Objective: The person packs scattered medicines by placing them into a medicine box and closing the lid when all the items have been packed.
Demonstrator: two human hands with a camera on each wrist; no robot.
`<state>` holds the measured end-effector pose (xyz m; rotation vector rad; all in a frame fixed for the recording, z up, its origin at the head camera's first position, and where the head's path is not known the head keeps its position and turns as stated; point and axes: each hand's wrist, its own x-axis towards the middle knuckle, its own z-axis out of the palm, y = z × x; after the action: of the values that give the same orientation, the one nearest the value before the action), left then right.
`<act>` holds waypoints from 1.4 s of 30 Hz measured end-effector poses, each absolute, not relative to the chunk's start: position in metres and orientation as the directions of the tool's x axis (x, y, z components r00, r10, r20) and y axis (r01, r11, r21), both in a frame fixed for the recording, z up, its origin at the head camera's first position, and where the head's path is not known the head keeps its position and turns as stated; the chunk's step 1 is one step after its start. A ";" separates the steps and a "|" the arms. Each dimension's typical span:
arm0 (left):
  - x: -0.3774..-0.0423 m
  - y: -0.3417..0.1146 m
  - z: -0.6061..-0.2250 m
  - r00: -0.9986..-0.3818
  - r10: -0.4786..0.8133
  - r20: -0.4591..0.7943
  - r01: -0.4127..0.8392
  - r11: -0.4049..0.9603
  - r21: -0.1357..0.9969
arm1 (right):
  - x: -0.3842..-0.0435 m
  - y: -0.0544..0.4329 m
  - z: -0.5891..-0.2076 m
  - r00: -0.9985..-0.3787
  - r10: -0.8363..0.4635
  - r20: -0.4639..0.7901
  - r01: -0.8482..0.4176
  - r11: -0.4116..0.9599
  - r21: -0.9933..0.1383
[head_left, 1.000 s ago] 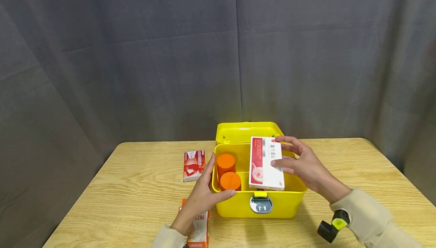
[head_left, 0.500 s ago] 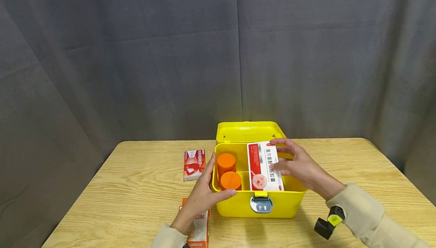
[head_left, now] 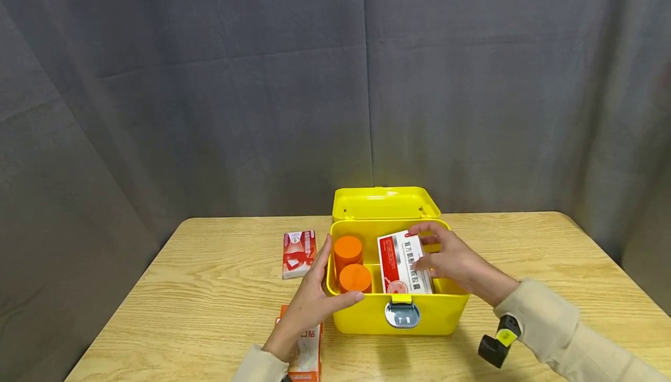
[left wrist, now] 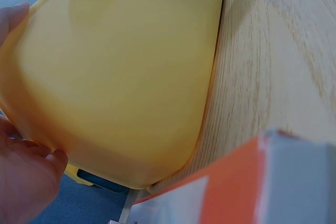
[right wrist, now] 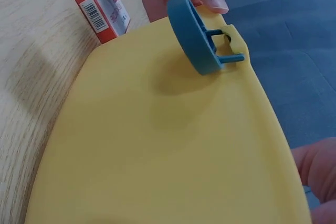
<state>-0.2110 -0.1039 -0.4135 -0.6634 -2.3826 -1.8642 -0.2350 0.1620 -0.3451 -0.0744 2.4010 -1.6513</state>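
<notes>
My right hand (head_left: 452, 258) pinches a white and red medicine box (head_left: 405, 262) by its right side. The medicine box is tilted, its lower part down inside the yellow case (head_left: 419, 315); its bottom is hidden behind the front wall. Against the left front corner of the case my left hand (head_left: 310, 306) rests, fingers fairly straight along the left side and thumb over the front rim. In the left wrist view my left fingertips (left wrist: 56, 158) touch the case wall. Two orange-lidded jars (head_left: 355, 278) stand upright in the left part of the case.
Behind, the yellow lid (head_left: 385, 202) is tipped back. A grey latch (head_left: 402, 315) hangs at the case's front. On the wooden table (head_left: 209, 294), left of the case, lie a red and white medicine box (head_left: 299, 254) and an orange and white box (head_left: 308, 354), partly under my left forearm.
My right hand has moved slightly left and lowered the medicine box further into the case, where it now leans more. The left hand has stayed put.
</notes>
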 end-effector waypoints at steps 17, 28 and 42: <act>-0.212 -0.104 -0.413 -0.914 0.298 0.276 0.339 0.184 0.923 | -0.237 0.156 -0.353 -0.963 -0.186 -0.193 0.099 0.424 -0.900; -0.211 -0.104 -0.413 -0.918 0.292 0.269 0.331 0.190 0.924 | -0.239 0.153 -0.355 -0.955 -0.172 -0.241 0.112 0.544 -0.832; -0.212 -0.104 -0.413 -0.913 0.300 0.276 0.339 0.183 0.923 | -0.242 0.150 -0.356 -0.956 -0.129 -0.264 0.129 0.622 -0.773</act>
<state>-0.2115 -0.1040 -0.4126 -0.6458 -2.3910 -1.8789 -0.2416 0.1498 -0.3558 -0.0004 2.5538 -1.2504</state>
